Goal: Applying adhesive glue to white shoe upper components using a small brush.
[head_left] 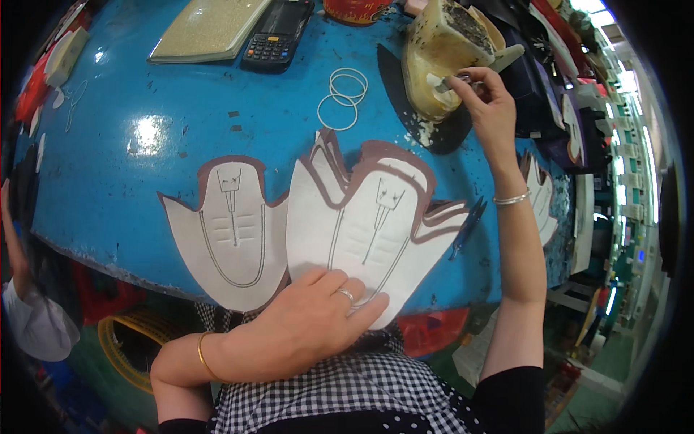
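Head view shows me a blue surface (pixel 144 137) with two sets of white, brown-edged shoe-upper pieces near its front edge. My left hand (pixel 311 325) lies flat, fingers spread, on the lower edge of the stacked pieces (pixel 369 217), pressing them down rather than gripping; a ring shows on one finger and a gold bangle on the wrist. Just to the left of that stack, touching it, lies a single upper piece (pixel 231 231) with stitched lines on it.

My right hand (pixel 488 101) reaches up to the far side of the surface, its grip pinched on a small brush (pixel 444 81) at the mouth of a yellowish, crusted glue pot (pixel 441 54). A silver bracelet sits on that wrist. The pot rests on a dark mat (pixel 426 134).

Between the stack and the pot lie three thin white rings (pixel 343 98), overlapping. Farther back are a black handheld scanner with a keypad (pixel 276 35) and a pale, glittery sheet (pixel 210 27). A blue pen (pixel 466 226) lies just to the right of the stack. More cut pieces (pixel 541 192) sit at the right edge.
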A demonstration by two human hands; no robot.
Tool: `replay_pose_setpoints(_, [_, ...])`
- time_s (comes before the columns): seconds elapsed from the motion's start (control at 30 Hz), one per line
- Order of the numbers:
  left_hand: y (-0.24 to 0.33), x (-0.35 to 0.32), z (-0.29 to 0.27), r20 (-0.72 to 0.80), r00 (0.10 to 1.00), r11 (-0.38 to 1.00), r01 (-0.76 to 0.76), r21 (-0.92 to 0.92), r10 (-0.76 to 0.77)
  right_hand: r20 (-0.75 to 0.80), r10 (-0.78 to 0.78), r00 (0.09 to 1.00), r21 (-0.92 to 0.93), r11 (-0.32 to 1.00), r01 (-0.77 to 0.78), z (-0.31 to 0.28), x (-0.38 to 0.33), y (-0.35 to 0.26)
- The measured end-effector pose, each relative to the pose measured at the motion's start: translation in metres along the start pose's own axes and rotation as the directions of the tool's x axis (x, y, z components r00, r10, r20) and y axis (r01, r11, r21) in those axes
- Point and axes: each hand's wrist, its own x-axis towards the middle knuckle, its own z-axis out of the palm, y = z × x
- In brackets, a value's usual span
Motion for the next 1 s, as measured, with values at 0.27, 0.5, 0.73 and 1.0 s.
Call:
replay_pose_setpoints(0.27, [-0.004,-0.023,-0.038,-0.28,0.958,0.99,0.029,-0.135,-0.066,0.113,-0.141,0.983,-0.281,0.945,0.168,0.0,0.002,-0.001])
replay_pose_setpoints(0.5, [-0.025,-0.081,-0.058,-0.882,0.429,0.927,0.213,0.31,0.196,0.101,0.118,0.988,0.111,0.985,-0.129,-0.028,-0.021,-0.023])
replay_pose_setpoints(0.73, [-0.033,-0.088,-0.027,-0.266,0.913,0.888,0.377,0.262,-0.309,0.392,0.209,0.896,0.336,0.874,-0.351,-0.028,-0.097,-0.097])
replay_pose_setpoints(1.0, [-0.005,-0.028,0.034,-0.298,0.954,1.0,-0.001,-0.02,-0.005,0.5,-0.205,0.842,0.094,0.979,0.183,-0.007,-0.134,-0.115])
